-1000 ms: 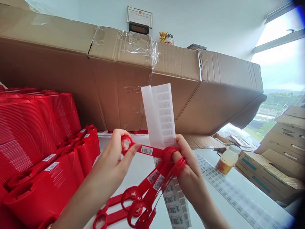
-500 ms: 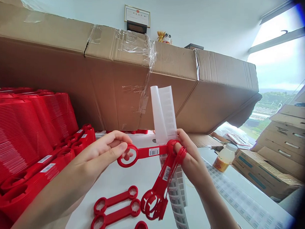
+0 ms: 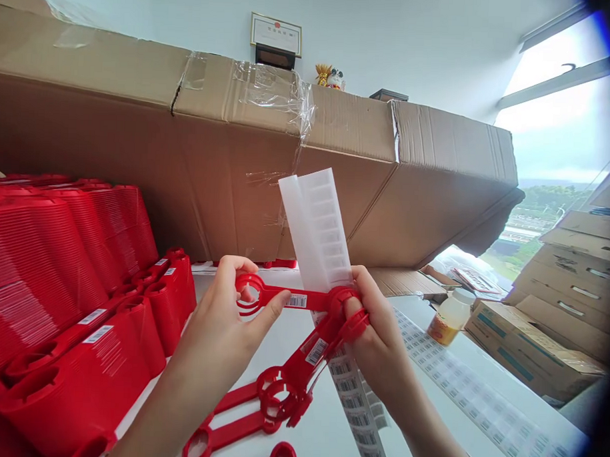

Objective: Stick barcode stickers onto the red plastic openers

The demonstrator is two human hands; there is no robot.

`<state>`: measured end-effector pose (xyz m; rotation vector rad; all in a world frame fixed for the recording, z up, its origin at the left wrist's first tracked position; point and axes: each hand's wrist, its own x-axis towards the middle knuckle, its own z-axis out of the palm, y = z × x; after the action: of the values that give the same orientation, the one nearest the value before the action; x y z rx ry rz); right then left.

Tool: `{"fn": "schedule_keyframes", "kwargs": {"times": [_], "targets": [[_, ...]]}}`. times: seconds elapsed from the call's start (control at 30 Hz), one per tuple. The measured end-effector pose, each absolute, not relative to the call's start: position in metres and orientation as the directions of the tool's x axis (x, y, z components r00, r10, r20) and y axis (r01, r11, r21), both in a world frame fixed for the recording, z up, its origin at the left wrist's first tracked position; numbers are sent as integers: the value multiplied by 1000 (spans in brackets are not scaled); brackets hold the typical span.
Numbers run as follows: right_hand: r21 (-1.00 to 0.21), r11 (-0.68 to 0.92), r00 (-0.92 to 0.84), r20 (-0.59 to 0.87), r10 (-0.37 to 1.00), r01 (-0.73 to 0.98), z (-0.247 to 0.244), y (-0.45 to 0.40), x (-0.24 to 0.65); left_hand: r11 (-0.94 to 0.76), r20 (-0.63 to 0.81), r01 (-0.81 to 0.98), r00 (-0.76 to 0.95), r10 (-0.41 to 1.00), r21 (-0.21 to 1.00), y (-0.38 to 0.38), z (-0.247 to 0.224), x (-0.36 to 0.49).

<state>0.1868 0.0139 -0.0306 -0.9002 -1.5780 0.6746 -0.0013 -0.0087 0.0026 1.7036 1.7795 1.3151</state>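
Note:
My left hand [image 3: 225, 312] grips the ring end of a red plastic double-ring wrench [image 3: 267, 295], with the thumb lying along its bar. A small barcode sticker [image 3: 296, 300] sits on that bar. My right hand [image 3: 376, 337] pinches the wrench's other ring together with further red wrenches [image 3: 300, 365] that hang down from it. A translucent white label backing sheet [image 3: 315, 229] stands up behind the bar, its lower end hidden there. Below my hands, loose red wrenches [image 3: 233, 419] lie on a barcode-covered white table.
Stacked red ribbed containers [image 3: 48, 266] fill the left side. Barcode label sheets [image 3: 484, 395] lie on the white table [image 3: 322, 436]. A large taped cardboard carton [image 3: 237, 153] spans the back, with a bottle [image 3: 449, 318] and cardboard boxes [image 3: 531, 343] at right.
The wrench in my left hand has turned, with its ring now tilted and partly behind my fingers. The hanging wrenches have swung down and left, and the backing sheet leans further left.

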Motion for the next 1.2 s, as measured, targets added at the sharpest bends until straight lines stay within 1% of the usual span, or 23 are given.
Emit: {"fn": "schedule_keyframes", "kwargs": {"times": [0.07,0.17,0.23,0.27,0.33,0.43,0.53,0.6,0.7,0.73,0.77,0.87,0.9,0.97,1.03,1.1,1.17,1.2], "targets": [[-814,544,-57,545,836,204,-29,14,189,-162,283,493,-182,942,855,-9,4,-5],[-821,531,-51,533,845,209,-25,16,193,-144,188,244,-169,967,959,-14,12,-10],[-848,503,-84,496,864,163,-20,18,197,-113,129,94,-188,974,989,-19,17,-14],[-865,486,-112,474,873,127,-18,19,198,-110,117,49,-185,976,993,-21,18,-17],[-887,458,-157,444,882,65,-15,20,202,-147,149,26,-132,980,989,-24,20,-24],[-890,452,-184,437,880,50,-14,21,206,-224,228,86,-38,973,971,-26,18,-34],[-899,434,-218,414,884,50,-14,20,208,-281,284,160,7,959,946,-30,15,-41],[-897,437,-232,413,881,65,-13,17,208,-242,233,191,66,970,951,-33,15,-43],[-869,478,-219,445,869,131,-11,10,208,-123,92,227,141,986,966,-34,17,-42],[-854,496,-208,463,862,159,-10,8,208,-128,103,237,116,988,963,-33,18,-40],[-838,514,-197,481,855,184,-10,7,208,-160,150,242,59,987,957,-32,18,-38],[-806,540,-161,516,841,241,-10,7,207,-305,359,282,-163,919,910,-27,17,-30],[-807,536,-148,516,844,247,-11,8,207,-332,402,305,-202,893,892,-25,16,-28],[-816,525,-123,511,851,242,-12,10,206,-330,425,366,-217,879,870,-24,12,-26],[-820,521,-99,513,853,237,-14,12,206,-265,368,439,-168,915,859,-24,8,-26],[-824,516,-77,514,855,233,-14,12,206,-195,264,514,-64,962,835,-23,4,-24],[-826,516,-61,516,854,227,-15,10,205,-183,189,567,48,981,803,-22,2,-18],[-826,517,-58,519,853,225,-15,10,204,-193,178,574,83,981,796,-20,0,-13]]}}
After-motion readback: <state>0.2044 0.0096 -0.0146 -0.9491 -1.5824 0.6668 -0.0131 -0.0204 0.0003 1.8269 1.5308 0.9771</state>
